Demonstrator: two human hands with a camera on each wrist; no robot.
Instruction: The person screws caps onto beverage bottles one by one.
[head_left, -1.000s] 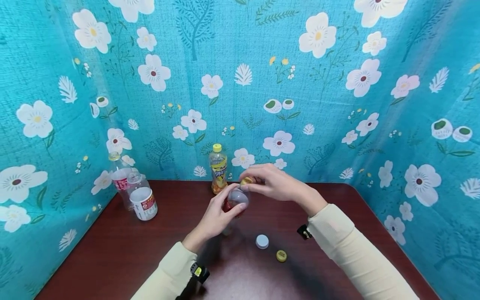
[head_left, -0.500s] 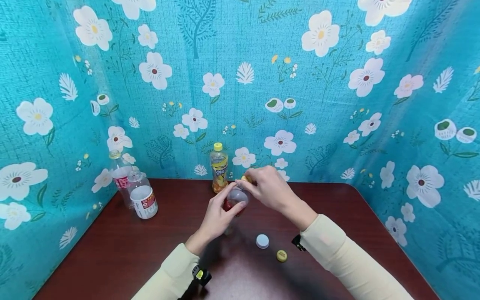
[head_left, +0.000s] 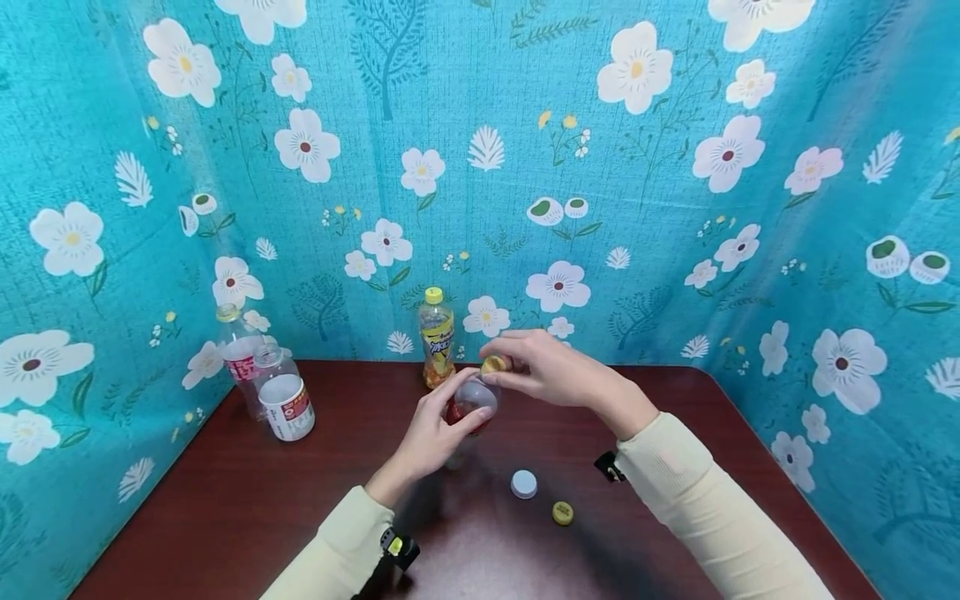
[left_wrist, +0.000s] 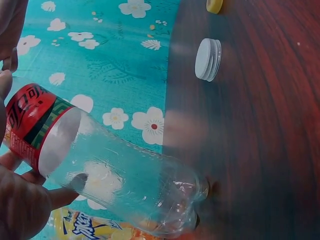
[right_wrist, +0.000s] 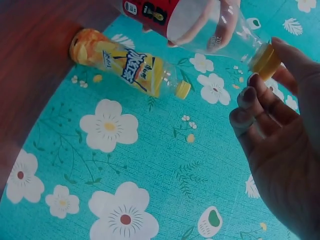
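My left hand (head_left: pixel 427 432) grips a clear plastic bottle (left_wrist: pixel 127 172) with a red label (left_wrist: pixel 31 120) round its upper body. The bottle's base is at the dark red table in the left wrist view. At the top, my right hand (head_left: pixel 564 377) pinches a yellow cap (right_wrist: pixel 266 63) between thumb and fingers. The cap sits on the bottle's mouth; how tightly, I cannot tell. Behind the hands, a drink bottle (head_left: pixel 438 342) with a yellow cap and yellow label stands near the table's back edge.
A white cap (head_left: pixel 524 484) and another yellow cap (head_left: pixel 562 513) lie on the table (head_left: pixel 300 517) in front of the hands. On the left stand a capped bottle with a pink label (head_left: pixel 242 354) and an uncapped bottle with a white label (head_left: pixel 288 408). A flowered blue cloth (head_left: pixel 480 167) surrounds the back and sides.
My right hand has turned round the yellow cap and swung back to much the same pose as a second ago. The left hand keeps its hold on the bottle.
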